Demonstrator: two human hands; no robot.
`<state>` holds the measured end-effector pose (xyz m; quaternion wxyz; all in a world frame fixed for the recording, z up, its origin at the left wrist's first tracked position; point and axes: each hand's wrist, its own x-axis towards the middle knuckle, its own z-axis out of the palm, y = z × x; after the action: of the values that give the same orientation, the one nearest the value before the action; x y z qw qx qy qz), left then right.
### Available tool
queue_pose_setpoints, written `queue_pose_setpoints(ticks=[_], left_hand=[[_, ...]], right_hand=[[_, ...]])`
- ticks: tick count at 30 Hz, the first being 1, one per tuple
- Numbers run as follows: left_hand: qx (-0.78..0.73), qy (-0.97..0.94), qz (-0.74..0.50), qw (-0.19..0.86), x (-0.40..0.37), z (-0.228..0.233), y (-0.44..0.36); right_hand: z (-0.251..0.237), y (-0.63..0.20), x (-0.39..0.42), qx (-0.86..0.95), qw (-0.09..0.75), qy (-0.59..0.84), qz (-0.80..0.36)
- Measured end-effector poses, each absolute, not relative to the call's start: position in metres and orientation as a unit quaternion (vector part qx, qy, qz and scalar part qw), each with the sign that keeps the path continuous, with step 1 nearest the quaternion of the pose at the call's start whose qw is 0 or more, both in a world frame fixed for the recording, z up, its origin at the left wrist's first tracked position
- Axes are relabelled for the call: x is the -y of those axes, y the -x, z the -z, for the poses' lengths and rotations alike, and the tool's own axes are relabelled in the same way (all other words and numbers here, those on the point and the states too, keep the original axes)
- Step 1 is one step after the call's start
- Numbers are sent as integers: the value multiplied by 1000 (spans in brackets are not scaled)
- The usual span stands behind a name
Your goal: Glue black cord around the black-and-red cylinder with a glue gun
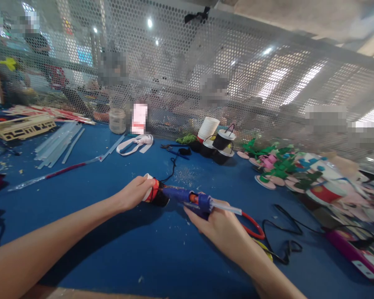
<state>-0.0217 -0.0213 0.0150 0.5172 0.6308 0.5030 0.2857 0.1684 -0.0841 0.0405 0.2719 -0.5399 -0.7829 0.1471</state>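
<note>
My left hand (pixel 134 193) is closed around a small paper cup (pixel 160 199), tipped on its side, with a white rim, a red band and a black covering. A thin black cord (pixel 173 166) trails from near the cup towards the back. In my right hand (pixel 221 226) is a blue hot glue gun (pixel 179 194), its nozzle at the side of the cup; whether it touches, I cannot tell. A clear glue stick (pixel 229 207) sticks out of the gun's rear. The fingers of my right hand are partly hidden behind the gun's body.
Black-wrapped cups (pixel 223 139) and a white cup stack (pixel 208 128) stand at the back beside pliers (pixel 174 146). Glue sticks (pixel 57 143) and white ribbon (pixel 135 145) lie left. Craft flowers (pixel 277 162), a black cable (pixel 282 230) and a purple power strip (pixel 355 253) occupy the right.
</note>
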Motion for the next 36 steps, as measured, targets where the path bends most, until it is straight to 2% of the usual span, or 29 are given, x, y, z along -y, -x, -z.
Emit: queue_pose_setpoints(ticks=[6,22,26,29,32,36], left_hand=[[-504,-658,-274,488,21,-14,23],[-502,-690,-257,453,23,-17,23],[-511,-691,-255,444,24,-18,22],[-511,-688,-262,443,24,-18,22],[-512,-681,-278,443,24,-17,23],[-491,-681,-299,454,24,-18,24]], right_hand=[[-38,-167,79,751,276,579,-155],[-38,-167,64,663,285,606,-333],[-42,-178,56,623,348,595,-369],[-40,-191,40,596,405,607,-335],[-33,-206,18,590,361,677,-252],[-17,-221,-9,581,290,724,-231]])
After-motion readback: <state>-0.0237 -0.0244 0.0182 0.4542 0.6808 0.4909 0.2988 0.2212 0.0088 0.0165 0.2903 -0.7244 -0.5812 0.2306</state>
